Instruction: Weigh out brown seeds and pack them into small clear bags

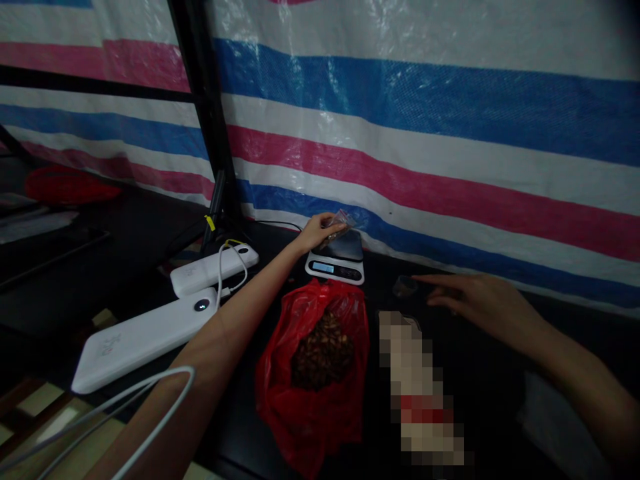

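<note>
My left hand [323, 231] pinches a small clear plastic bag [343, 220] with brownish contents, above the dark plate of a white digital scale [334, 269]. The scale's display is lit. My right hand [463, 295] is to the right, fingers apart and pointing left, its index fingertip at the rim of a small clear cup [405, 287]. In front of the scale lies an open red plastic bag [283, 373] holding many brown nut-like or seed-like pieces [324, 351].
Two white power banks [145, 340] with a white cable lie to the left. A pixelated object [417, 383] lies right of the red bag, and a clear plastic bag [563, 420] further right. A black metal frame [200, 100] and a striped sheet [425, 147] stand behind.
</note>
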### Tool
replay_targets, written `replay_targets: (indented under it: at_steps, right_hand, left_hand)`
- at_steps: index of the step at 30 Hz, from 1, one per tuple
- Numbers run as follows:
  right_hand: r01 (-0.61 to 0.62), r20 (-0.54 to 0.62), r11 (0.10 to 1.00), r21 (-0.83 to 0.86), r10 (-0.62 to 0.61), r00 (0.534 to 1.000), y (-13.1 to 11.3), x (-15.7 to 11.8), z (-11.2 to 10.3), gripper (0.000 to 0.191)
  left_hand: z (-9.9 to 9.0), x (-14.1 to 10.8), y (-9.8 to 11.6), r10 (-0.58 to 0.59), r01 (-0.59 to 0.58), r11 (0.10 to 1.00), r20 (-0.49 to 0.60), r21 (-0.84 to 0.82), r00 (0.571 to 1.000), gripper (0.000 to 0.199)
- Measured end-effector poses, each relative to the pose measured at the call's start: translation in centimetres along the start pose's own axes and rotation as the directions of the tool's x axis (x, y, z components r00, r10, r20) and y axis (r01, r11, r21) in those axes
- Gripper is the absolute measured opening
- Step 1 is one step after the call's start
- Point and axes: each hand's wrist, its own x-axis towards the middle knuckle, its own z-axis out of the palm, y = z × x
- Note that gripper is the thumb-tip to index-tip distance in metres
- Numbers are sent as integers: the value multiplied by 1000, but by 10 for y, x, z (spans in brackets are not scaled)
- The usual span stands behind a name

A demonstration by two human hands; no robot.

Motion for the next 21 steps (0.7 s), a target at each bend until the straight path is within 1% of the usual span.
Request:
replay_targets:
  at_steps: [2, 3, 5, 8, 10, 13, 16, 19, 21]
  right_hand:
    - [34, -42, 999, -9, -34, 999, -19, 3, -1, 27]
    - [62, -34, 998, -27, -63, 997, -29, 7, 2, 20]
    - [107, 24, 992, -62, -106, 994, -48, 17, 14, 16]
    - [102, 41, 989, -107, -98, 994, -64, 33, 36, 13]
    - [106, 16, 985, -136, -104, 994, -66, 40, 47, 13]
    - [118, -27, 975, -189, -125, 992, -65, 41, 55, 12]
    - [87, -55, 974, -210, -100, 993, -65, 39, 55, 12]
    - [24, -103, 983, -183, -44, 994, -66, 40, 54, 12]
    - [5, -122, 985, -171, -26, 992, -68, 44, 54, 12]
  left_hand:
    - [0, 0, 0, -17, 17, 1000, -1, -4, 1000, 38]
    - [-1, 0, 0, -24, 24, 1000, -2, -8, 1000, 38]
    - [-1, -1, 0, -37, 37, 999, -5, -21, 999, 39]
    - [-1, -1, 0, -42, 42, 999, -11, -26, 999, 39]
    - [-1, -1, 0, -41, 40, 999, -9, -21, 999, 39]
    - [-1, -1, 2, -37, 37, 999, -7, -15, 999, 40]
    - [-3, -1, 4, -24, 24, 1000, -14, -21, 1000, 39]
    - [-4, -1, 5, -20, 19, 999, -23, -33, 1000, 36]
    - [-5, -1, 5, -23, 21, 999, -31, -36, 999, 34]
